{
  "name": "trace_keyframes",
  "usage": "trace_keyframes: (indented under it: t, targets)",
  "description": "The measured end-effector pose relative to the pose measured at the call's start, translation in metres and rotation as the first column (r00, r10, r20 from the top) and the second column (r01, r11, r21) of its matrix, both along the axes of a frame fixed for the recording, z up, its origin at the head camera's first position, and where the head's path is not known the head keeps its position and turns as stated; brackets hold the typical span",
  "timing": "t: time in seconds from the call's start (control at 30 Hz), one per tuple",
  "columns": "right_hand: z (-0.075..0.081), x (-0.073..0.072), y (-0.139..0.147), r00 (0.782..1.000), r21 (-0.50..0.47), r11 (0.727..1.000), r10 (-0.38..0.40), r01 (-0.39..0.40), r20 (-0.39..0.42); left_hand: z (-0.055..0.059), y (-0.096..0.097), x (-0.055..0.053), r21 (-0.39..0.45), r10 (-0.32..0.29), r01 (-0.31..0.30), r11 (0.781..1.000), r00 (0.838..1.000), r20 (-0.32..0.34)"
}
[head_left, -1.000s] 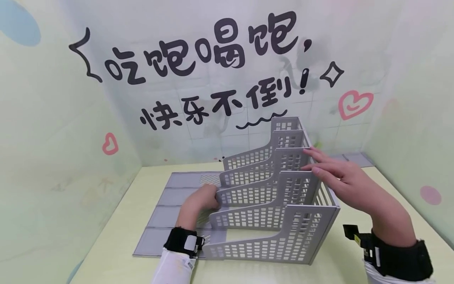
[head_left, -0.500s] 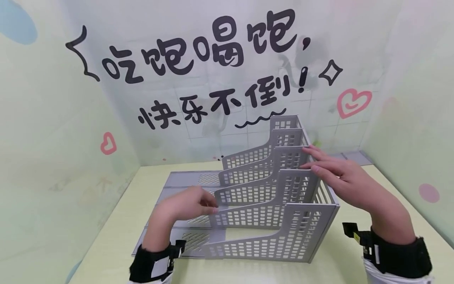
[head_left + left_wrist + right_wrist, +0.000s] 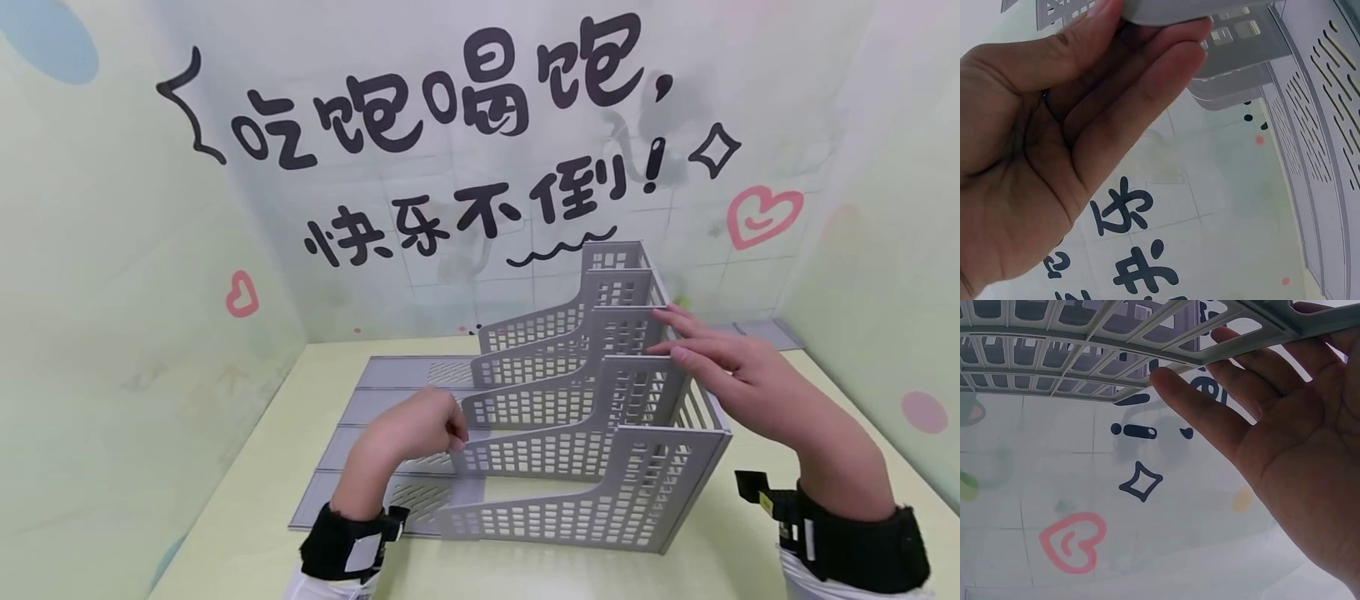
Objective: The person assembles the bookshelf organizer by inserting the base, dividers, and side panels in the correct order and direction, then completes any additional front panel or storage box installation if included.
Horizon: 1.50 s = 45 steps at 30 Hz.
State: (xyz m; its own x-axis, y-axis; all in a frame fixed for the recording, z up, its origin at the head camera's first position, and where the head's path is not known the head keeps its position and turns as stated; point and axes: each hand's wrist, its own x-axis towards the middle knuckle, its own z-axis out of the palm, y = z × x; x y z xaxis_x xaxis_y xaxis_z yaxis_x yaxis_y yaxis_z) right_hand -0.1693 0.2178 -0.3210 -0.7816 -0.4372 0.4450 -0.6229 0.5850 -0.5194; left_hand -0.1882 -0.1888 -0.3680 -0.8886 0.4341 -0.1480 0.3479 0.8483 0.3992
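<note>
A grey plastic magazine file rack (image 3: 555, 512) with several perforated upright dividers stands on the table, its tall side to the right. My left hand (image 3: 420, 423) pinches the low front end of one divider (image 3: 525, 450), the second from the near side. In the left wrist view, thumb and fingers lie on either side of that rounded grey edge (image 3: 1166, 11). My right hand (image 3: 738, 367) rests with extended fingers on the rack's tall back edge. The right wrist view shows those fingers (image 3: 1200, 412) against the slotted back panel (image 3: 1104, 337).
A flat grey base of several joined panels (image 3: 330, 492) extends left from under the rack over the pale yellow table (image 3: 247, 467). Another flat grey piece (image 3: 776, 333) lies at the back right corner. Printed walls (image 3: 420, 275) with black lettering enclose the table.
My left hand has come from a farther divider to the second one from the near side, and its fingers have closed on the front end. The right hand stays on the back edge.
</note>
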Motion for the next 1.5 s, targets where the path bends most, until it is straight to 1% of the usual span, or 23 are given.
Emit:
trace_keyframes:
  t: [0.1,0.2,0.4,0.5,0.57,0.63,0.7,0.77,0.83,0.9,1.0,1.1,1.4,1.5]
  targets:
    - [0.0,0.0,0.002,1.0,-0.008,1.0,0.0,0.0,0.009,-0.002,0.002,0.0,-0.002,-0.005,0.006,1.0,1.0,0.005]
    - [-0.001,0.0,0.004,1.0,-0.016,1.0,-0.003,0.004,0.015,-0.003,0.005,0.0,0.0,0.003,-0.003,1.0,1.0,0.022]
    - [-0.003,-0.001,0.002,1.0,-0.042,0.999,0.008,-0.007,0.009,0.0,0.006,0.003,-0.017,0.054,-0.053,0.998,0.997,0.049]
    - [-0.004,-0.001,-0.001,1.0,-0.054,0.998,0.02,-0.021,-0.01,0.006,0.003,0.011,-0.071,0.091,-0.087,0.994,0.994,0.058]
    - [-0.003,-0.001,-0.003,0.999,-0.051,0.998,0.028,-0.029,-0.017,0.012,0.002,0.02,-0.116,0.119,-0.112,0.987,0.991,0.055]
    - [-0.002,-0.002,-0.002,0.999,-0.045,0.998,0.032,-0.033,-0.02,0.021,0.001,0.031,-0.137,0.129,-0.119,0.983,0.99,0.065]
    - [-0.001,-0.002,-0.002,0.999,-0.041,0.998,0.037,-0.038,-0.021,0.028,0.001,0.04,-0.126,0.112,-0.099,0.987,0.989,0.096]
    - [0.0,-0.002,-0.001,0.999,-0.038,0.999,0.034,-0.035,-0.017,0.033,0.004,0.047,-0.089,0.07,-0.057,0.994,0.987,0.147]
    - [0.0,-0.003,0.0,0.999,-0.038,0.999,0.034,-0.034,-0.017,0.035,0.009,0.051,-0.06,0.02,-0.008,0.998,0.981,0.194]
    - [0.001,-0.003,0.001,0.999,-0.037,0.999,0.033,-0.033,-0.014,0.035,0.015,0.053,-0.066,-0.012,0.026,0.997,0.978,0.209]
    - [0.0,-0.003,0.001,0.999,-0.037,0.999,0.031,-0.031,-0.011,0.031,0.022,0.052,-0.095,-0.026,0.046,0.994,0.979,0.204]
    - [0.0,-0.003,0.001,1.0,-0.036,0.999,0.03,-0.03,-0.007,0.028,0.024,0.05,-0.122,-0.034,0.058,0.991,0.981,0.189]
    - [0.0,-0.004,0.001,1.0,-0.039,0.999,0.029,-0.029,-0.003,0.028,0.024,0.05,-0.115,-0.098,0.119,0.986,0.98,0.174]
    - [-0.001,-0.004,0.001,1.0,-0.039,0.999,0.028,-0.027,0.008,0.026,0.025,0.05,-0.11,-0.113,0.133,0.985,0.978,0.176]
